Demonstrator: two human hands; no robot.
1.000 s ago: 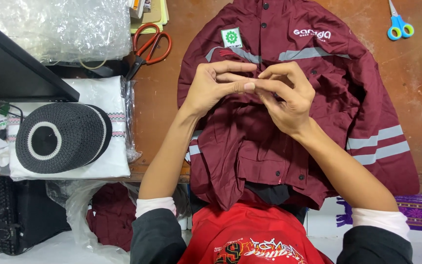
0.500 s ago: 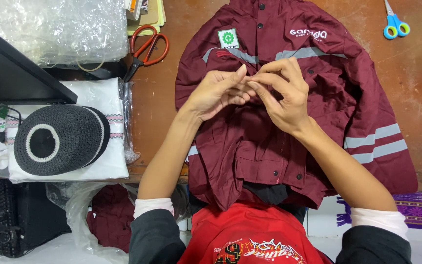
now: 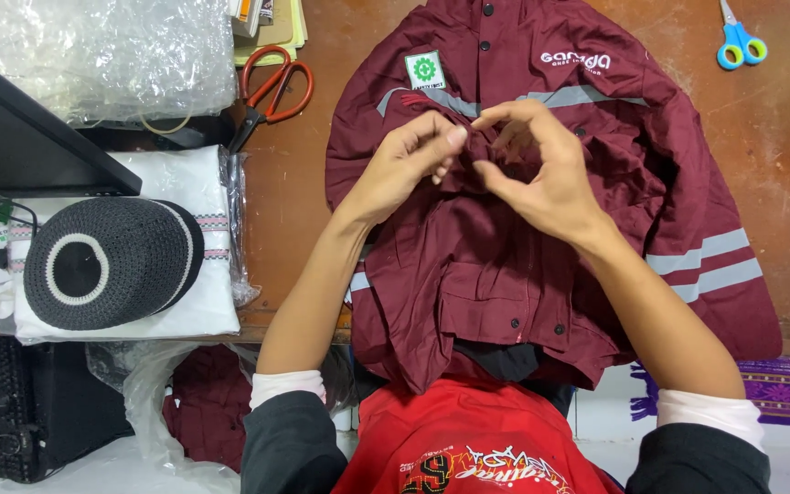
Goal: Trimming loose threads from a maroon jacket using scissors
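With the left hand and right hand each pinched in a tight grip on the front placket of the jacket, spread mid-surface and hanging over its near edge, keep both plackets aligned and taut while pressing button through hole

— We'd call this a small tailoring or garment-packing workshop: a maroon work jacket covers our wooden table.

— Agreed; orange-handled scissors upper left, blue scissors upper right (plus bubble wrap).
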